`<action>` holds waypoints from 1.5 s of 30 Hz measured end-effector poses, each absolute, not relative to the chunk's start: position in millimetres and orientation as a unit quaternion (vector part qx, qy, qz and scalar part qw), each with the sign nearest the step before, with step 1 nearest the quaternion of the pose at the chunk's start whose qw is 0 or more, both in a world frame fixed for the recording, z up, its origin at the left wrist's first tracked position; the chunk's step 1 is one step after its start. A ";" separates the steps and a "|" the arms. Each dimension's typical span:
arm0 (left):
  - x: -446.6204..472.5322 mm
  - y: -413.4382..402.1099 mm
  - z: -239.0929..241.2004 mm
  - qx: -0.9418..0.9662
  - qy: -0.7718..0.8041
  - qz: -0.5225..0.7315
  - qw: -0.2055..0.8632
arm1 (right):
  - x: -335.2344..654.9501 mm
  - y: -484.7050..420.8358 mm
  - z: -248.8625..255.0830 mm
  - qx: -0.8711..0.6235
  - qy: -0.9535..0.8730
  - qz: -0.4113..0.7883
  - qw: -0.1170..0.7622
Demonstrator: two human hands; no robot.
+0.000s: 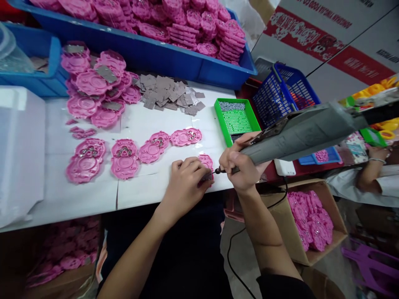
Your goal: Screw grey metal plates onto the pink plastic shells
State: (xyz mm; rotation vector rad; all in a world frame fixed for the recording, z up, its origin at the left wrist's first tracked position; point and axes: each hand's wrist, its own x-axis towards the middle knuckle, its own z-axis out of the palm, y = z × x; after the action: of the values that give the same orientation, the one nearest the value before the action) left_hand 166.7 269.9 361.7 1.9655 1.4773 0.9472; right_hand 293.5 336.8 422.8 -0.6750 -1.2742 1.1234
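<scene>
My left hand (187,182) is closed over a pink plastic part (206,161) at the near edge of the white table (140,124), pinning it down. My right hand (240,166) grips a grey electric screwdriver (305,133), whose bit tip (215,171) meets the pink part beside my left fingers. A row of pink parts fitted with metal pieces (134,151) lies to the left of my hands.
A green tray of small screws (236,120) sits just beyond my right hand. Grey metal plates (170,94) and a heap of pink parts (96,85) lie further back, before a blue bin (149,54). A cardboard box of pink parts (311,224) stands at lower right; another person's arm (370,174) shows at right.
</scene>
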 end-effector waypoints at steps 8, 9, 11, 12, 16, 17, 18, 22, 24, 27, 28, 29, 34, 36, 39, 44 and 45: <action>166.5 270.5 361.5 0.717 0.548 0.345 0.258 | 292.2 337.6 421.7 -0.286 -0.570 0.476 0.606; 166.3 270.6 361.5 0.716 0.550 0.344 0.258 | 292.3 338.6 421.0 -0.284 -0.574 0.474 0.605; 166.0 270.8 361.7 0.716 0.551 0.343 0.257 | 292.4 340.3 419.5 -0.274 -0.578 0.478 0.602; 166.0 270.8 361.9 0.715 0.552 0.343 0.257 | 292.3 340.9 418.7 -0.270 -0.578 0.483 0.600; 165.9 271.2 362.5 0.711 0.557 0.341 0.262 | 291.9 341.2 415.9 -0.266 -0.587 0.484 0.591; 165.9 271.3 362.6 0.710 0.558 0.340 0.263 | 292.0 340.9 415.5 -0.266 -0.591 0.482 0.589; 166.0 271.5 362.7 0.710 0.558 0.339 0.264 | 292.3 340.5 415.3 -0.266 -0.595 0.482 0.586; 165.8 272.0 362.2 0.715 0.552 0.344 0.258 | 293.7 339.2 414.3 -0.261 -0.590 0.502 0.576; 165.6 272.0 361.7 0.717 0.547 0.349 0.255 | 294.3 339.5 412.7 -0.258 -0.591 0.506 0.573; 165.6 272.0 361.2 0.715 0.548 0.353 0.254 | 295.1 341.5 413.2 -0.254 -0.606 0.496 0.568; 165.6 271.9 361.1 0.714 0.548 0.352 0.256 | 295.4 342.2 415.5 -0.258 -0.607 0.491 0.568; 165.6 271.9 361.1 0.714 0.549 0.350 0.257 | 295.9 343.0 419.4 -0.260 -0.606 0.485 0.574; 165.0 270.9 360.7 0.721 0.548 0.342 0.251 | 303.6 347.2 455.4 -0.287 -0.556 0.406 0.666; 163.6 270.4 360.3 0.727 0.542 0.342 0.249 | 311.3 350.5 469.2 -0.307 -0.536 0.371 0.694; 160.0 269.7 360.4 0.726 0.527 0.350 0.269 | 327.0 357.2 480.1 -0.345 -0.505 0.322 0.723; 153.5 269.0 361.9 0.697 0.506 0.388 0.327 | 352.1 363.8 477.0 -0.375 -0.466 0.292 0.747; 152.7 269.0 362.3 0.694 0.502 0.394 0.333 | 355.2 363.6 475.1 -0.375 -0.465 0.289 0.748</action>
State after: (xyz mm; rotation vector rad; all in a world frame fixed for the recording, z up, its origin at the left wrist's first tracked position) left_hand 152.7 269.0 362.3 1.8118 1.3117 1.0299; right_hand 355.2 363.6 475.1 -0.8211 -1.0159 0.6309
